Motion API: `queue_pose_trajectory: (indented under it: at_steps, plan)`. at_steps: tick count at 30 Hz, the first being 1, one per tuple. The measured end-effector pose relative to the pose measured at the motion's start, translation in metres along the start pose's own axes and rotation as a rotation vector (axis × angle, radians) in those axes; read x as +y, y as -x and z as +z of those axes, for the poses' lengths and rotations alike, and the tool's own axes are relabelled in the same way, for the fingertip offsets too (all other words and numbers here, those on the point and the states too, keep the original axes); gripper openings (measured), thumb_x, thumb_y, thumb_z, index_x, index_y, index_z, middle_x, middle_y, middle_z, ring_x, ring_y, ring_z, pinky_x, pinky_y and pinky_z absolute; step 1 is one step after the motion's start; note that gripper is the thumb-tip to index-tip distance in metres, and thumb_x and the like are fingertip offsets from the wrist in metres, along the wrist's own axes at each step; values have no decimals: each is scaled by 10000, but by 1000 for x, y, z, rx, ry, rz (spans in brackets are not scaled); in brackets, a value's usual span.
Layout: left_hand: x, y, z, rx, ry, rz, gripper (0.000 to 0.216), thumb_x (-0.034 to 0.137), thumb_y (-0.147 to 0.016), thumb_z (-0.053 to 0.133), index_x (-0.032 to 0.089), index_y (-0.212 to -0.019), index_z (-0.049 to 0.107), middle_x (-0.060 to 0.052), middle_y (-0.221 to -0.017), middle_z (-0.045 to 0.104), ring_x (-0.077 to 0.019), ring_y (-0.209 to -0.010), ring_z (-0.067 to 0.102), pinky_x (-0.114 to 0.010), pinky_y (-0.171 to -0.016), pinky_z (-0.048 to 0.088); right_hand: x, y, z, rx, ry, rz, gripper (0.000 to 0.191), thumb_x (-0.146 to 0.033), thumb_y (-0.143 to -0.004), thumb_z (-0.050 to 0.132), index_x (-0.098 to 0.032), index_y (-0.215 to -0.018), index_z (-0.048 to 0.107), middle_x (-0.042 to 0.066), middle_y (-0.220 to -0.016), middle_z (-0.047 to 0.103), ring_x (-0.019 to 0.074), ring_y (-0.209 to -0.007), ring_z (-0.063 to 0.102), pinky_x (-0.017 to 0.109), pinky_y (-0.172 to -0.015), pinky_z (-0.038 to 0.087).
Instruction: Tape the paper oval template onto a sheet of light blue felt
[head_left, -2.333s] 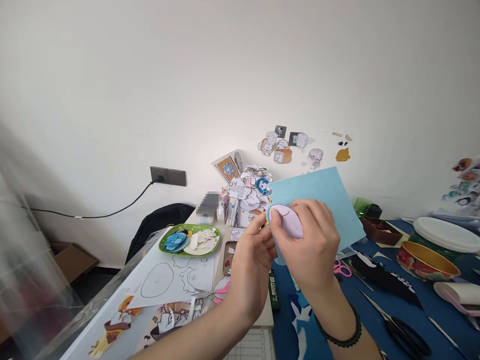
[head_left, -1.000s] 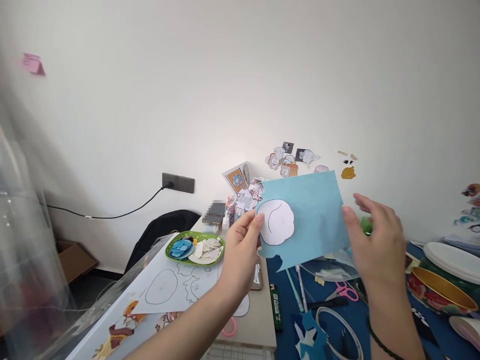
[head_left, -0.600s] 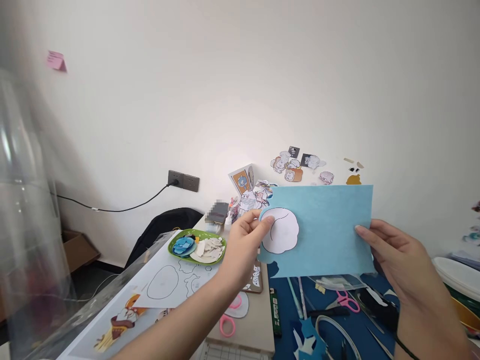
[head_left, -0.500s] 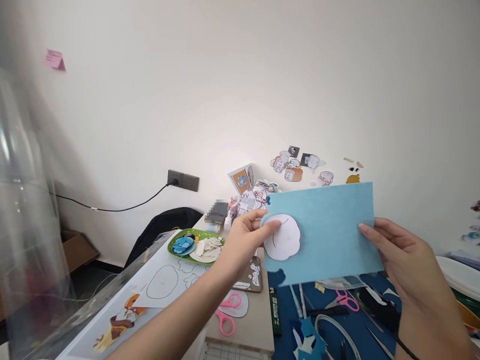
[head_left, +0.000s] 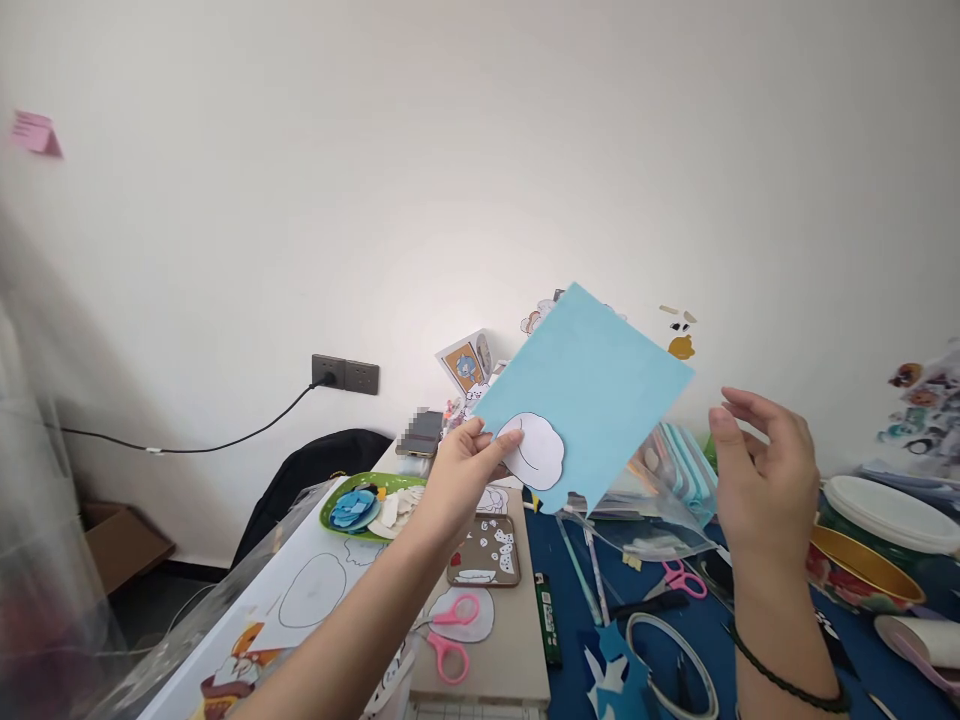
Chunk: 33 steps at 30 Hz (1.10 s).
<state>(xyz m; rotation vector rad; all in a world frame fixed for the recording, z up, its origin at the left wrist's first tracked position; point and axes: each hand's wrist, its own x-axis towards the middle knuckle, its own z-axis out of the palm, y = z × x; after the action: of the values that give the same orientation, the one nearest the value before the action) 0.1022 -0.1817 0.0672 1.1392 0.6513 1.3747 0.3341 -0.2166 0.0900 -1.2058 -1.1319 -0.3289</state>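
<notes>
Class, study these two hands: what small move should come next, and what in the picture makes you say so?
Probably the right hand should grip the free edge of the blue sheet: it looks empty and sits apart from the sheet, while the left hand alone pinches the white cutout against it, leaving the sheet slanted.

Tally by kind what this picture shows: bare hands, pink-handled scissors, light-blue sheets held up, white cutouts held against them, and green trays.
Bare hands: 2
Pink-handled scissors: 2
Light-blue sheet: 1
White cutout: 1
Green tray: 1
Total: 7
</notes>
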Motion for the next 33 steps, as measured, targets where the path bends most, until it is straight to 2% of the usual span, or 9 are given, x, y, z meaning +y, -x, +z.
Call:
queue_pose_trajectory:
  at_steps: [3, 6, 9, 12, 17, 22, 26, 29, 33]
  plan:
    - [-1, 1, 4, 90, 103, 12, 315, 308, -692, 767, 163, -814, 516, 6, -677, 645, -117, -648, 609, -228, -599, 498, 0, 3, 4, 36, -51, -41, 272, -389, -849, 577, -220, -1059, 615, 78, -1098, 609, 238, -989, 588, 407, -827, 499]
    - [-4, 3, 9, 142, 158, 18, 323, 297, -683, 778, 166, -827, 520, 15, -664, 645, -122, -680, 622, -231, -624, 511, -10, 9, 5, 60, -110, -225, 98, -288, -843, 593, -204, -871, 635, 55, -879, 638, 215, -839, 602, 376, -746, 501]
    - [-10, 5, 13, 110, 160, 31, 307, 311, -700, 766, 157, -842, 541, -13, -713, 679, -141, -710, 641, -265, -672, 528, -26, 17, 6, -100, -129, -418, 67, -179, -841, 579, -201, -798, 626, 35, -754, 643, 186, -734, 597, 329, -661, 490]
    - [-14, 8, 16, 60, 134, 43, 296, 322, -733, 738, 143, -903, 575, -56, -794, 706, -165, -746, 659, -276, -694, 529, -37, 24, 14, -254, -55, -525, 73, -175, -843, 577, -192, -872, 642, 46, -794, 667, 187, -771, 601, 334, -698, 486]
    - [-13, 14, 21, -31, 113, 126, 399, 307, -783, 690, 178, -1138, 563, -104, -1065, 685, -205, -928, 652, -267, -724, 522, -41, 30, 24, -466, -1, -281, 188, -353, -842, 589, -196, -930, 643, 35, -746, 659, 176, -672, 572, 318, -640, 459]
    - [-8, 21, 22, -35, -19, 53, 511, 201, -694, 748, 227, -1166, 555, -48, -989, 688, -179, -854, 642, -265, -738, 506, -47, 28, 20, -739, -119, -57, 191, -381, -829, 583, -207, -750, 583, -11, -626, 535, 145, -600, 482, 262, -547, 393]
    - [4, 23, 16, -176, 3, -82, 387, 143, -649, 734, 200, -1018, 631, -14, -824, 671, -161, -734, 617, -279, -720, 496, -48, 26, 15, -844, -141, -79, 197, -350, -836, 574, -209, -698, 570, -3, -678, 556, 150, -638, 485, 273, -565, 378]
    - [17, 23, 9, -304, 108, -179, 177, 228, -719, 684, 169, -883, 657, -30, -806, 664, -151, -693, 596, -297, -717, 507, -48, 27, 12, -840, -144, -184, 149, -309, -849, 576, -217, -732, 576, 5, -748, 596, 159, -686, 523, 290, -611, 395]
    - [30, 26, 0, -249, 49, -200, 165, 306, -784, 664, 145, -818, 665, -29, -747, 654, -112, -600, 551, -270, -664, 512, -52, 33, 8, -813, -114, -423, 140, -242, -868, 573, -215, -730, 570, 20, -776, 637, 179, -739, 566, 326, -669, 415]
